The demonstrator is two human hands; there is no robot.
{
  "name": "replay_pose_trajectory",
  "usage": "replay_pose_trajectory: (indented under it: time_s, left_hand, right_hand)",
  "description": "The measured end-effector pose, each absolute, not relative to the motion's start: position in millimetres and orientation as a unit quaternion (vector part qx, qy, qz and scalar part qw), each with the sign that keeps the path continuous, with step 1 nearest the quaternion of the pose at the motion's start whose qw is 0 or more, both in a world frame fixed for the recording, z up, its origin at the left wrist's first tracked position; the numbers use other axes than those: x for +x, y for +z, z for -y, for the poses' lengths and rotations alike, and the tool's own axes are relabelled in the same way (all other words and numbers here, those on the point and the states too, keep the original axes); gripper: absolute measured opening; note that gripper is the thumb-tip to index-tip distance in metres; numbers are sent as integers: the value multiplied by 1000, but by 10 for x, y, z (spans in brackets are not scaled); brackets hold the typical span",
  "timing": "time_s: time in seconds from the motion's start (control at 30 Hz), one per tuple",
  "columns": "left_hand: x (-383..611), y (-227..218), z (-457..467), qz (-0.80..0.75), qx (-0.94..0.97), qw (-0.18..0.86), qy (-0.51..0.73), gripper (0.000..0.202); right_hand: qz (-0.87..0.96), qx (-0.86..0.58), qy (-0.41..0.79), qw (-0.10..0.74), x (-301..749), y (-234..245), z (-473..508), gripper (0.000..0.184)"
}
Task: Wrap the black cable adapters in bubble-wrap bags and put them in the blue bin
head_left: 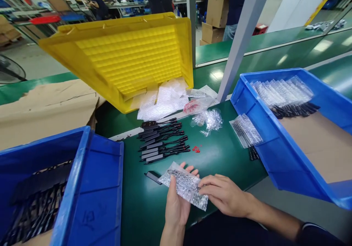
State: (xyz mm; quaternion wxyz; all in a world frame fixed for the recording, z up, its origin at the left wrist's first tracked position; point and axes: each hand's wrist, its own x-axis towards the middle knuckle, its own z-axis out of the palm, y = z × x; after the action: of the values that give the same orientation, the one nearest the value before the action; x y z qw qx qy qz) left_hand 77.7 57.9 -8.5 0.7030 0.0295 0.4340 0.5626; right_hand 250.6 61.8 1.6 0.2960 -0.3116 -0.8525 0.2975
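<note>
One glossy green desk ahead, and over its near edge, both hands in play! The left hand, palm up, grips a clear bubble-wrap pouch, thumb on top; the right hand curls in at the pouch's right end, pinching or merely touching, can't tell. Long axis? Slanting from far left to near right, the left hand underneath and closest. Beyond it on the desk, a flat black rectangular piece, its right end hidden by the pouch, whose dark contents blur beneath the bubbles.
</note>
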Motion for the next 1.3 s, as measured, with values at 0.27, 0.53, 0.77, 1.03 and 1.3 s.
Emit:
replay_pose_trajectory:
  time_s: [0.27,0.53,0.77,1.03,1.3]
  left_hand:
    - [614,32,-680,-358,-67,665,652,30]
    - [207,191,-711,-272,-45,601,751,41]
    - [133,227,-679,-213,-20,603,769,46]
    - [132,214,-652,-187,14,617,764,50]
    - [174,297,-656,-171,22,595,785,49]
  right_hand:
    - [827,-390,326,240,2357,-80,-532,21]
    - [849,-322,270,321,2459,51,-450,22]
    - [843,-295,270,359,2496,142,-424,29]
    - [855,-277,229,373,2489,146,-382,38]
    - [857,-253,208,398,2486,161,-351,43]
